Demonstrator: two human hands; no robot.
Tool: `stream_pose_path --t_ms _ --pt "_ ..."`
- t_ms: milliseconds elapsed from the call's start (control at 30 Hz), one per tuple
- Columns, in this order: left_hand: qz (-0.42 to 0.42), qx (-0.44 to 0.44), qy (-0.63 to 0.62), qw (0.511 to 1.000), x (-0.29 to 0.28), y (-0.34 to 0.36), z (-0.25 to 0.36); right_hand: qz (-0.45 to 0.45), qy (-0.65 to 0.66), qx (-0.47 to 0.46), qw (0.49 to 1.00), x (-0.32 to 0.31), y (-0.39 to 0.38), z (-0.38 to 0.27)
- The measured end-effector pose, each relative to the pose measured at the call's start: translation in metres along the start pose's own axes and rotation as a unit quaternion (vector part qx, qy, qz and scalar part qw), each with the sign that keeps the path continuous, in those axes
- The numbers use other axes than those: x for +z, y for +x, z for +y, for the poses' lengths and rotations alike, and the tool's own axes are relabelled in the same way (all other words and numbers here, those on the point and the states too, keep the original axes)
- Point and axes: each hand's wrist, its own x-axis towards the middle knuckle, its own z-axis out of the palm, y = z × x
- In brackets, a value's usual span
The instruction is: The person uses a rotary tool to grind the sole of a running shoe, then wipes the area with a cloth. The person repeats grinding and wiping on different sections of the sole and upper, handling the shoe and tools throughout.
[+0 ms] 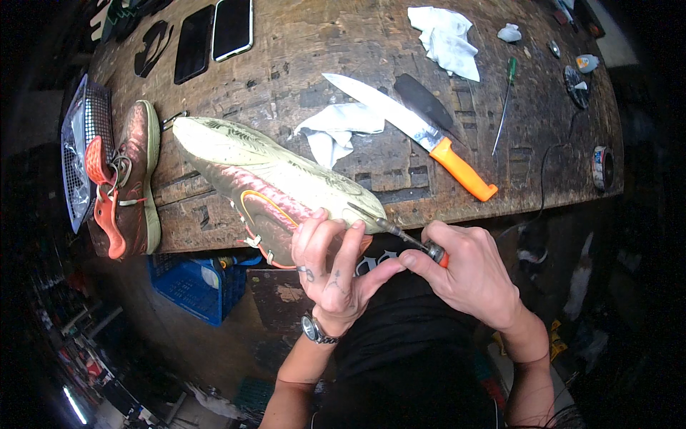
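Observation:
My left hand (329, 264) grips a brown-pink sneaker (250, 186) lying on its side along the bench edge, pale sole (279, 157) up, toe to the left. My fingers are on the upper near the heel; my thumb reaches right, touching or nearly touching my right thumb. My right hand (468, 268) is closed round the orange-red handle of a slim metal-shafted tool (393, 230), whose tip lies against the sole near the heel. Beyond the sneaker lie a white cloth (336, 129) and a large knife (461, 169) with an orange handle.
The worn wooden bench (286, 43) also holds another sneaker (148, 179), a mesh basket (78, 143), two phones (232, 28), a screwdriver (510, 75), a second cloth (446, 39), a dark sheath (421, 100), a cord and small items. A blue crate (207, 300) sits below the front edge.

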Motion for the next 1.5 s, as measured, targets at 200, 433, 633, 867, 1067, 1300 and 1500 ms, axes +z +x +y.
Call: stream_pose_path --t_ms 200,433,633,867,1067,1300,1500 --pt "-0.009 -0.001 -0.003 1.000 0.000 -0.001 0.000 -0.010 0.012 0.027 1.000 0.001 -0.005 0.003" --pt "-0.021 -0.006 0.007 1.000 -0.002 0.001 0.003 -0.010 0.032 0.022 0.999 0.003 -0.013 0.010" --pt "-0.020 -0.003 0.010 1.000 -0.001 0.002 0.003 0.007 0.057 0.018 0.998 0.011 -0.018 0.018" --pt "-0.031 -0.005 0.013 0.999 -0.001 0.002 0.005 0.005 0.095 0.041 0.995 0.017 -0.024 0.024" --pt "-0.033 0.009 0.023 0.999 -0.001 0.003 0.004 0.011 0.115 0.050 0.992 0.021 -0.028 0.028" --pt "-0.041 0.015 0.029 0.999 -0.002 0.003 0.003 0.018 0.120 0.044 0.992 0.025 -0.026 0.029" --pt "-0.042 0.007 0.025 0.999 -0.002 0.002 0.003 0.008 0.123 0.041 0.991 0.023 -0.022 0.028"
